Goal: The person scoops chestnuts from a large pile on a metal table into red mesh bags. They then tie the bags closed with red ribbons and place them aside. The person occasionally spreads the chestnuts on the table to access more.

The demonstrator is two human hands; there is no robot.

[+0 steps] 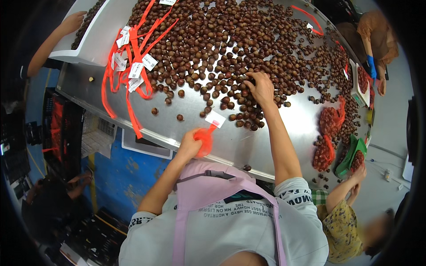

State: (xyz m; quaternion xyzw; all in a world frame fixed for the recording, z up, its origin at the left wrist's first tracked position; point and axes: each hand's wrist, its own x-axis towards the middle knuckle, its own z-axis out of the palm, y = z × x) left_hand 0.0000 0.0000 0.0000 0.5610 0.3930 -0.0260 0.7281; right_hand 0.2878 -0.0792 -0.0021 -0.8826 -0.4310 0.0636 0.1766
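My left hand (191,142) is closed around a red mesh bag (204,142) at the table's near edge. A white tag (215,119) hangs from the bag on a red strip, over the metal. To the right, my right hand (262,90) reaches into a large spread of small round dark-brown fruits (230,44). Its thumb and fingers are curved and apart, touching or nearly touching the fruits, and none shows in its grip. The palm side is hidden. Several loose fruits lie on the metal table (248,148) between my hands.
Red mesh strips with white tags (136,70) lie at the left. A white bin (88,51) stands at the far left, beside another person's hand (72,23). Filled red mesh bags (332,120), a green bag (350,155) and a scale (360,86) line the right side, where other people work.
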